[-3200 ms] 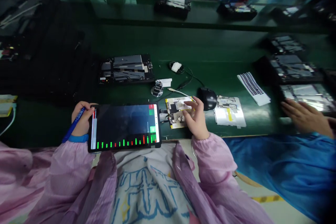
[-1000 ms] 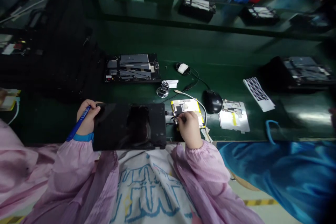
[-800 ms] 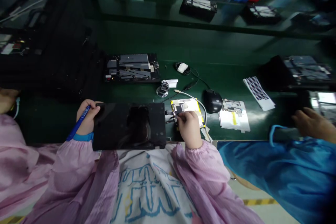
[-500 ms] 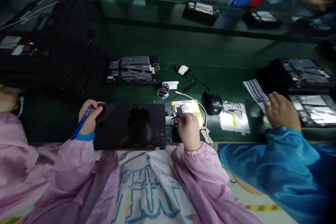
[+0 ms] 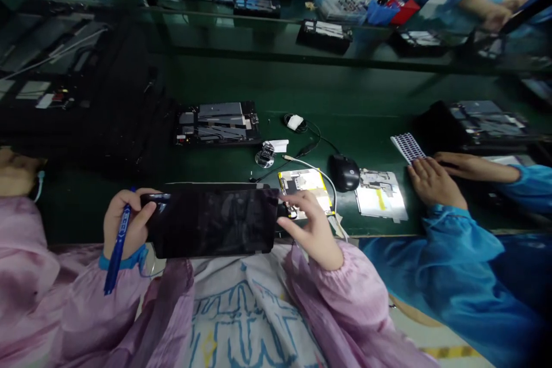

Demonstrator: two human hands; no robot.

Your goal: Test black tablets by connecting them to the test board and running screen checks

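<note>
A black tablet [image 5: 233, 221] with a glossy dark screen lies across the front edge of the bench, before my body. My left hand [image 5: 127, 224] grips its left end between thumb and fingers. That same hand also keeps a blue pen [image 5: 115, 259], which slants down over the wrist. At the tablet's right end, my right hand [image 5: 314, 230] pinches the edge with thumb and fingertips. Just beyond these fingers lies a yellow-edged board [image 5: 305, 184], partly covered by the hand. A white cable [image 5: 321, 168] curves around it.
A black mouse [image 5: 345, 172] and a silver plate [image 5: 382, 198] sit to the right. An opened tablet [image 5: 218, 122] lies behind. Stacked black units [image 5: 86, 121] rise at left. At right, a co-worker's hands [image 5: 437, 184] touch a label sheet [image 5: 407, 148].
My right hand has moved from beside the tablet's right end onto its edge. My left hand and the tablet have shifted, and the pen now points more steeply down. The co-worker's second hand has appeared.
</note>
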